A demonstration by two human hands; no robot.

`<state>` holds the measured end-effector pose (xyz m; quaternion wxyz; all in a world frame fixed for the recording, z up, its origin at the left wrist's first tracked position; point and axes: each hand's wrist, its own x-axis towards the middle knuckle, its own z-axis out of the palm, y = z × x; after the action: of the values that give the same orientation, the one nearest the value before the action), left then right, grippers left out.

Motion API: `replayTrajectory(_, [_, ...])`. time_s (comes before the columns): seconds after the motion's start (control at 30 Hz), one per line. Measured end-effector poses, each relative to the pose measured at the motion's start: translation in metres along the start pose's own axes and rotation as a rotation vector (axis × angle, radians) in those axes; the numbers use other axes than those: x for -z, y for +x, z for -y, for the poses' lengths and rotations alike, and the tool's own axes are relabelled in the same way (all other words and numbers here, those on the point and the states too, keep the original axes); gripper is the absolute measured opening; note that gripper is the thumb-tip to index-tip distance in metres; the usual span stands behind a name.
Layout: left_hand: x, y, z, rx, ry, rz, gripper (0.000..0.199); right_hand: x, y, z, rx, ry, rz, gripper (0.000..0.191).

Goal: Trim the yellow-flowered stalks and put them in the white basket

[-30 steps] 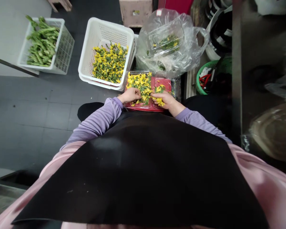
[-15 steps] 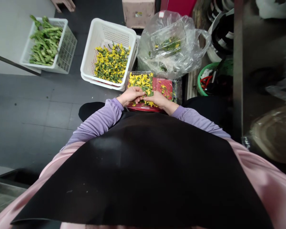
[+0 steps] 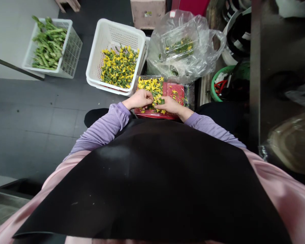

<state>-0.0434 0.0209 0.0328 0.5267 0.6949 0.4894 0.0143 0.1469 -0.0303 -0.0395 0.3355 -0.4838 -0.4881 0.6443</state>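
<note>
Left hand [image 3: 139, 99]: fingers are curling in narrowly over the container, their tips meeting the bunch near the right hand; whether they are pinching a sprig cannot be told.
Right hand [image 3: 171, 105]: fingers are closing around a small bunch of yellow-flowered sprigs [image 3: 160, 101], flowers and green parts showing at the fingertips.
Sprigs in container [image 3: 152, 84]: a layer of yellow heads is filling the left part of the clear container [image 3: 139, 111], directly before the apron [image 3: 152, 162].
Red surface [image 3: 176, 88]: a few loose sprigs are lying over it, just right of the filled part.
White basket [image 3: 91, 73]: it is standing beyond the left hand, holding a larger heap of similar sprigs [image 3: 119, 67].
Clear bag [image 3: 155, 64]: it is lying behind the container, just right of the basket.
Handling, as judged: the sprigs are probably weighing little, their stems bending softly and their petals bruising easily; the green stems are offering the safer hold, under light finger pressure.
</note>
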Motion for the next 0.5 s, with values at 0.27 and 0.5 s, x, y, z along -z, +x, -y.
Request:
replayTrajectory(0.27, [-0.009,0.002,0.010,0.097,-0.106,-0.027,0.016,-0.002,-0.013,0.008,-0.049,0.369,-0.146,0.039])
replayTrajectory(0.5, [-0.021,-0.004,0.007,0.036,-0.217,0.050,0.020,-0.007,-0.015,0.012,-0.102,0.465,-0.190,0.034])
